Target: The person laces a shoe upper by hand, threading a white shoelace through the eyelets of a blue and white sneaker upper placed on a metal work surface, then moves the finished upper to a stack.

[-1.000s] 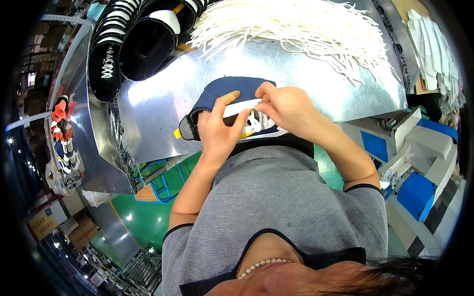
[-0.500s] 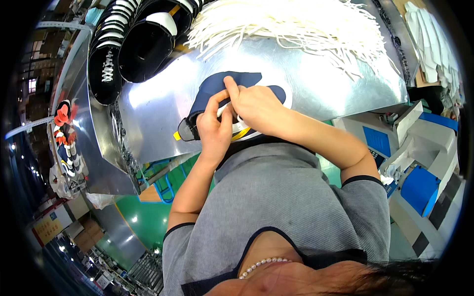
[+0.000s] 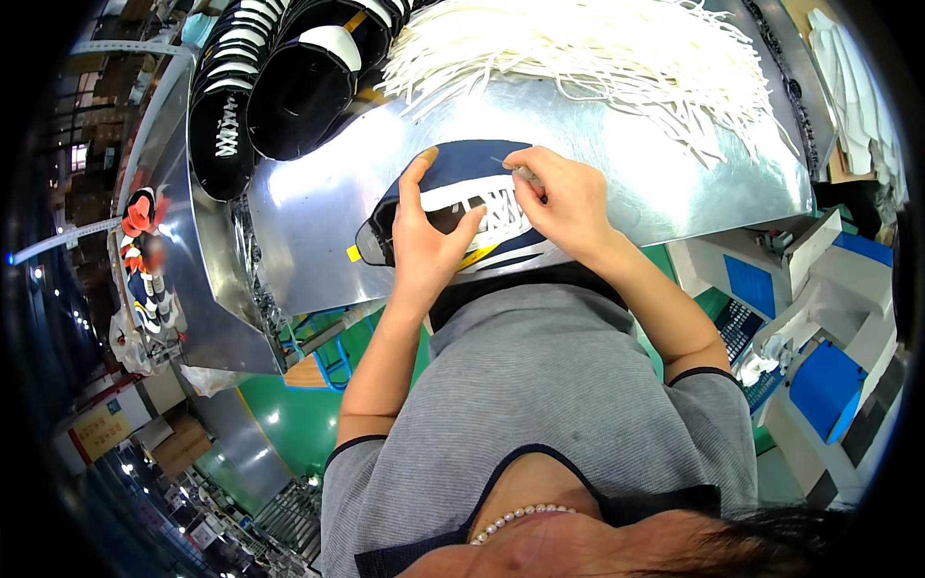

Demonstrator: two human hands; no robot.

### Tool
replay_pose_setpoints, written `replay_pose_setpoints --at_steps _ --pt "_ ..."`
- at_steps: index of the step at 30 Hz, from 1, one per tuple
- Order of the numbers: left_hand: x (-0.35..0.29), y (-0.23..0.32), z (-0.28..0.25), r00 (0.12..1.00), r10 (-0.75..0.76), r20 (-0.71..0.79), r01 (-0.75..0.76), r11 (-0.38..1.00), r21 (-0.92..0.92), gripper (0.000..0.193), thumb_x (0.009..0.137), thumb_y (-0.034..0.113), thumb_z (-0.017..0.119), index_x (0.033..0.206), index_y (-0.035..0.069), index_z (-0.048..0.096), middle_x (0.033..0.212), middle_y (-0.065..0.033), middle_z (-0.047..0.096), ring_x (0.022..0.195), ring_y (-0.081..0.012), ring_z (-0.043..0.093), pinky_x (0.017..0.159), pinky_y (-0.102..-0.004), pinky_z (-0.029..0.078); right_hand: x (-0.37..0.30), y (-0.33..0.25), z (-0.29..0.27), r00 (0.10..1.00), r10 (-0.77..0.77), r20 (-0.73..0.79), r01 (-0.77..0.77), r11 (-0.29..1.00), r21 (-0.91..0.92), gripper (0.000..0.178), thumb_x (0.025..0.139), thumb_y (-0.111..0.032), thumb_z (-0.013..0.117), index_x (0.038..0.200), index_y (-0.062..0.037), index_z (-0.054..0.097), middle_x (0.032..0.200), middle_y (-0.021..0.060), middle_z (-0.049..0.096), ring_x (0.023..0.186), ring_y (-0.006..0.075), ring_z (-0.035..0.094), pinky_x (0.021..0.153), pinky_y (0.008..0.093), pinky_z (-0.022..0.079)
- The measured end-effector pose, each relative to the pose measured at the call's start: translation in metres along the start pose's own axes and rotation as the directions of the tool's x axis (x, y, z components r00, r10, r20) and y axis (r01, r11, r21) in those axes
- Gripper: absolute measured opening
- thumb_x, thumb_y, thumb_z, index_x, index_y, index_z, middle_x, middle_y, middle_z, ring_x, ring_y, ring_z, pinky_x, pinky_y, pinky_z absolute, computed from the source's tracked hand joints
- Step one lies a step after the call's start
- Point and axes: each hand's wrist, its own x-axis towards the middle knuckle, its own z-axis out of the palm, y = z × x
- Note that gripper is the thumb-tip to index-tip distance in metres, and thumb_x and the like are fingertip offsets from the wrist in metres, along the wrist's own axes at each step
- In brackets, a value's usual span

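A navy shoe upper [image 3: 462,164] lies on the metal table in front of me, with white laces [image 3: 501,214] crossing its white eyelet panel and a yellow stripe along its near side. My left hand [image 3: 424,231] is spread over its left part, index finger at the far edge and thumb beside the laces; the other fingers are mostly hidden. Over the upper's right part, my right hand [image 3: 568,202] is closed on a small thin-tipped tool [image 3: 521,172], whose fine point sticks out leftward. Its exact kind is not clear.
A heap of loose white laces [image 3: 578,48] covers the far side of the metal table [image 3: 328,222]. Stacked black-and-white shoe uppers [image 3: 226,125] stand at the far left. To the right is a white and blue machine [image 3: 819,289]; colourful shoes [image 3: 140,260] hang at the left.
The upper now lies flatter, its laced front facing up. My hands have moved apart; the right one shifted right and now shows the thin tool. The left thumb and index have spread.
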Motion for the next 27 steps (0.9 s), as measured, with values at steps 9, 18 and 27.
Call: replay_pose_setpoints --at_steps 9,18,27 --pt "0.003 0.010 0.000 0.991 -0.133 -0.030 0.131 0.989 -0.073 0.068 0.079 -0.002 0.076 0.139 -0.003 0.045 0.130 -0.0182 0.057 0.112 -0.0211 0.063 0.095 -0.0319 0.051 0.000 0.003 0.009 0.993 -0.092 -0.072 0.090 0.996 -0.021 0.016 0.083 -0.006 0.069 0.098 -0.0103 0.070 0.081 0.0044 0.069 0.058 0.0185 0.065 0.052 0.0308 0.048" --pt "0.009 0.011 -0.030 0.855 -0.364 0.370 0.502 0.761 -0.410 0.050 0.085 0.001 0.075 0.131 0.001 0.055 0.111 -0.0107 0.067 0.103 -0.0166 0.066 0.092 -0.0300 0.052 0.014 0.005 0.004 0.984 0.163 -0.072 -0.113 0.884 0.453 0.021 0.086 -0.014 0.075 0.107 -0.0107 0.073 0.081 0.0043 0.073 0.062 0.0121 0.067 0.057 0.0243 0.051" --pt "0.013 0.013 -0.023 0.859 -0.339 0.384 0.489 0.768 -0.414 0.048 0.084 0.000 0.073 0.130 0.003 0.057 0.108 -0.0088 0.070 0.102 -0.0170 0.067 0.094 -0.0308 0.051 0.007 -0.004 0.013 0.925 -0.370 0.091 0.366 0.929 0.053 0.026 0.073 -0.005 0.072 0.097 -0.0134 0.069 0.082 0.0002 0.068 0.072 0.0213 0.068 0.057 0.0335 0.052"
